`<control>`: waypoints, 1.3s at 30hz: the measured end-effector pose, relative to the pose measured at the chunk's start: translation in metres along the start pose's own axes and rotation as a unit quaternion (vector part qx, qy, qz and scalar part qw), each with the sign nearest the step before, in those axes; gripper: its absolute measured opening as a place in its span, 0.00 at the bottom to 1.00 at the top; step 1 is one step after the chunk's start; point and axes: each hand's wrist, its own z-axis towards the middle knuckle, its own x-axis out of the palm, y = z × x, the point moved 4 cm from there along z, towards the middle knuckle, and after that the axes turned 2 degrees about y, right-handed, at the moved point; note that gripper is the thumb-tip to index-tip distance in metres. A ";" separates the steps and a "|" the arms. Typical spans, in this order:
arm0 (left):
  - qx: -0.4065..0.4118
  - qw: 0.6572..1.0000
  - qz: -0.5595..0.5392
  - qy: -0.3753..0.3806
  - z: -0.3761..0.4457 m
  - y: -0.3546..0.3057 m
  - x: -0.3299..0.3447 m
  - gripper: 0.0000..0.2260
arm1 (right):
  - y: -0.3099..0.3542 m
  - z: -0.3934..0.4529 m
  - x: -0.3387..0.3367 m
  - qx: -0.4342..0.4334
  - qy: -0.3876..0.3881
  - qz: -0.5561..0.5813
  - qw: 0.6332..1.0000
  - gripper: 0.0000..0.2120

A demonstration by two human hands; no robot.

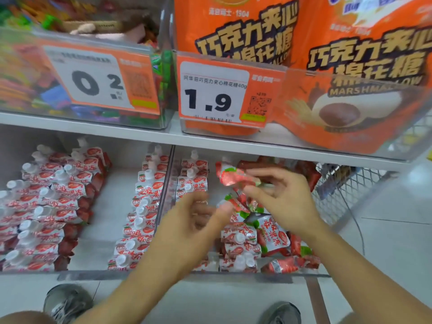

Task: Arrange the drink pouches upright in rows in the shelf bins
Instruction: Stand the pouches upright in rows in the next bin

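Observation:
Red-and-white strawberry drink pouches with white caps fill the clear bins on the lower shelf. The left bin (102,273) holds upright rows at its left (46,206) and right (145,206) sides. In the right bin (280,274), one row (192,178) stands by the divider and loose pouches (268,237) lie jumbled. My right hand (280,195) pinches one pouch (230,177) above the jumble. My left hand (198,218) is blurred beside it, fingers loosely curled, touching a pouch (238,204) at its fingertips.
The upper shelf edge (210,139) overhangs the bins, carrying a candy bin (81,73) and orange marshmallow bags (339,90) with price tags. A wire basket (346,190) stands at the right. My shoes (67,302) are on the tiled floor below.

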 end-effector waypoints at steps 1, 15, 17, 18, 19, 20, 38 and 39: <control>-0.046 0.995 -0.080 0.026 0.002 -0.001 0.000 0.32 | 0.010 -0.012 0.006 -0.031 0.026 0.021 0.999 0.15; 0.109 0.986 0.101 -0.079 -0.009 -0.027 -0.054 0.11 | -0.032 0.038 0.043 0.085 0.323 -0.285 0.898 0.24; 0.123 0.981 0.119 -0.090 -0.011 -0.027 -0.053 0.11 | -0.035 0.042 0.056 0.072 0.367 -0.375 0.848 0.31; 0.128 0.979 0.124 -0.095 -0.012 -0.026 -0.053 0.10 | -0.037 0.044 0.059 0.067 0.380 -0.411 0.826 0.33; 0.131 0.978 0.127 -0.098 -0.012 -0.025 -0.054 0.11 | -0.038 0.046 0.061 0.067 0.390 -0.437 0.808 0.34; 0.133 0.978 0.131 -0.098 -0.013 -0.024 -0.054 0.11 | -0.041 0.048 0.061 0.073 0.397 -0.450 0.797 0.34; 0.169 0.930 0.318 -0.073 0.001 -0.025 -0.026 0.14 | -0.045 0.024 0.022 0.026 0.221 -0.322 0.920 0.10; 0.171 0.930 0.318 -0.072 0.002 -0.027 -0.023 0.14 | -0.047 0.022 0.024 0.019 0.226 -0.326 0.918 0.10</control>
